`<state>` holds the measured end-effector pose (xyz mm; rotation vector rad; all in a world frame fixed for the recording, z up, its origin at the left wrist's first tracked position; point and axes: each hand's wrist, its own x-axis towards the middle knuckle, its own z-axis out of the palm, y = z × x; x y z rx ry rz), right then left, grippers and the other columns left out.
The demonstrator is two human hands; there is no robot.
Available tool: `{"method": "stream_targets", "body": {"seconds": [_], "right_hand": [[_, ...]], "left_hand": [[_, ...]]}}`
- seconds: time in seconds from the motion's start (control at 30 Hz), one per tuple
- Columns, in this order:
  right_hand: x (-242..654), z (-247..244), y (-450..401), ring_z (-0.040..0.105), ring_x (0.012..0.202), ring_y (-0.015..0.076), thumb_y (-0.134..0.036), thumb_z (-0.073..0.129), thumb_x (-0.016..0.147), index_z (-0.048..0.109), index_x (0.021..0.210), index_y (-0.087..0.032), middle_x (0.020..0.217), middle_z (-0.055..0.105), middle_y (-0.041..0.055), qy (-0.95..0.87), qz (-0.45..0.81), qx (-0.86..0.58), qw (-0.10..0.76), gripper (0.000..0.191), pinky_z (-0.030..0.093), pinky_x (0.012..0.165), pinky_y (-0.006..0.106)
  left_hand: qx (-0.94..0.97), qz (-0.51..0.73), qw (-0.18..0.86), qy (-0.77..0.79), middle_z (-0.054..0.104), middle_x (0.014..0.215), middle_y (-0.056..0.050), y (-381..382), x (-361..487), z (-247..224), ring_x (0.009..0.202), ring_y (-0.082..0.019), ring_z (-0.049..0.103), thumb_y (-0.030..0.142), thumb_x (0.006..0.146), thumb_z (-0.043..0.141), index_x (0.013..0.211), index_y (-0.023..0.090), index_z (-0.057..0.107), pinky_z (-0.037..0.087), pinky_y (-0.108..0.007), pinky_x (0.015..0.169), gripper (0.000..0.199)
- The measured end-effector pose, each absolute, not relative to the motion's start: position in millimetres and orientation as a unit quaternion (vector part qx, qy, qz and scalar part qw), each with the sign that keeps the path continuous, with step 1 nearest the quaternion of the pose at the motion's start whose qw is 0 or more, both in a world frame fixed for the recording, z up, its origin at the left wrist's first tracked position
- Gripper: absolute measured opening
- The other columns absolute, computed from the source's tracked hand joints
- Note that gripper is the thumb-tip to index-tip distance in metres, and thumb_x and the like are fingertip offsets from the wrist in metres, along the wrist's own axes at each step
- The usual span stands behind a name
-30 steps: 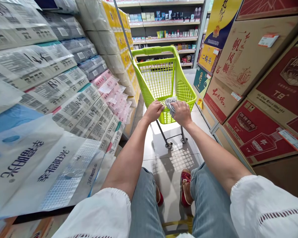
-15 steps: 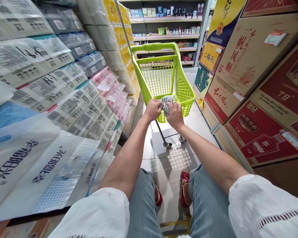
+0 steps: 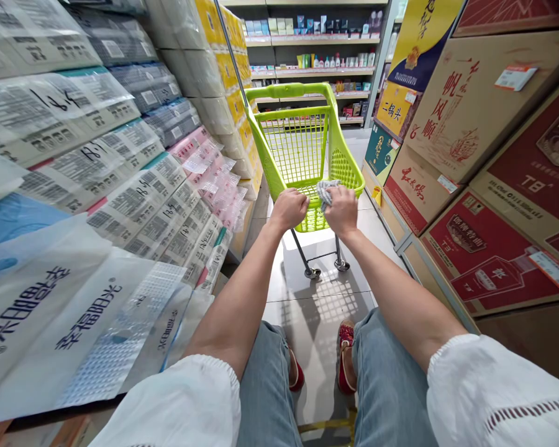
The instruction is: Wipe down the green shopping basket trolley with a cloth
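Observation:
A lime-green plastic shopping cart [image 3: 302, 143] stands in the aisle ahead of me on small wheels. My left hand [image 3: 289, 208] grips the near rim of its basket. My right hand [image 3: 342, 211] holds a grey-and-white striped cloth [image 3: 327, 189] pressed against the same rim, just right of the left hand. The basket looks empty. The cart's handle bar is at the far side, away from me.
Stacked packs of tissue paper [image 3: 88, 186] fill the left side. Cardboard boxes with red and yellow print [image 3: 484, 161] line the right. Shelves of small goods [image 3: 317, 56] close the far end. Tiled floor [image 3: 321, 298] runs between, with my feet in red shoes.
My right hand with the cloth slid left along the cart's rim toward my left hand, then back to the right. The left hand kept its grip.

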<state>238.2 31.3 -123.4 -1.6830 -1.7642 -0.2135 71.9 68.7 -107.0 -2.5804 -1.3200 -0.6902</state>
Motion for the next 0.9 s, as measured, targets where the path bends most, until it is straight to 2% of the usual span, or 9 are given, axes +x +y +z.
{"method": "stream_targets", "body": {"seconds": [0.13,0.3,0.53,0.73,0.9], "right_hand": [[213,-121,25,0.044,0.105,0.0286,-0.022,0.044,0.089,0.060,0.121,-0.020,0.123,0.057,0.0122,-0.711,-0.073,-0.619,0.326,0.036,0.037,0.088,0.041],[239,-119,33,0.045,0.104,0.0276,-0.019,0.045,0.087,0.060,0.122,-0.023,0.120,0.059,0.0099,-0.719,-0.084,-0.618,0.306,0.038,0.036,0.087,0.040],[288,-122,45,0.046,0.102,0.0273,-0.016,0.044,0.082,0.063,0.116,-0.024,0.119,0.060,0.0083,-0.620,-0.086,-0.694,0.355,0.040,0.038,0.086,0.040],[246,-121,35,0.046,0.102,0.0271,-0.017,0.045,0.083,0.063,0.117,-0.020,0.118,0.060,0.0098,-0.670,-0.067,-0.653,0.346,0.038,0.040,0.085,0.040],[219,-117,25,0.046,0.104,0.0278,-0.024,0.045,0.089,0.061,0.119,-0.022,0.120,0.058,0.0112,-0.716,-0.055,-0.615,0.324,0.034,0.039,0.086,0.042]], "left_hand": [[-0.838,-0.227,0.089,-0.488,0.068,0.081,-0.012,68,85,-113,0.082,-0.024,0.060,0.021,0.089,0.040,0.076,0.016,0.065,0.041,-0.039,0.083,0.028],[-0.851,-0.231,0.054,-0.469,0.068,0.078,-0.009,72,78,-111,0.078,-0.021,0.058,0.029,0.094,0.036,0.071,0.018,0.061,0.041,-0.037,0.082,0.036],[-0.842,-0.232,0.050,-0.485,0.067,0.075,-0.009,71,81,-110,0.077,-0.021,0.058,0.032,0.094,0.036,0.066,0.019,0.060,0.039,-0.037,0.082,0.039],[-0.804,-0.211,0.099,-0.547,0.070,0.085,-0.012,62,93,-106,0.086,-0.025,0.062,0.031,0.093,0.036,0.074,0.017,0.064,0.040,-0.039,0.083,0.037],[-0.798,-0.212,0.100,-0.556,0.070,0.083,-0.014,62,97,-110,0.081,-0.026,0.063,0.027,0.092,0.037,0.073,0.016,0.065,0.041,-0.039,0.077,0.036]]}}
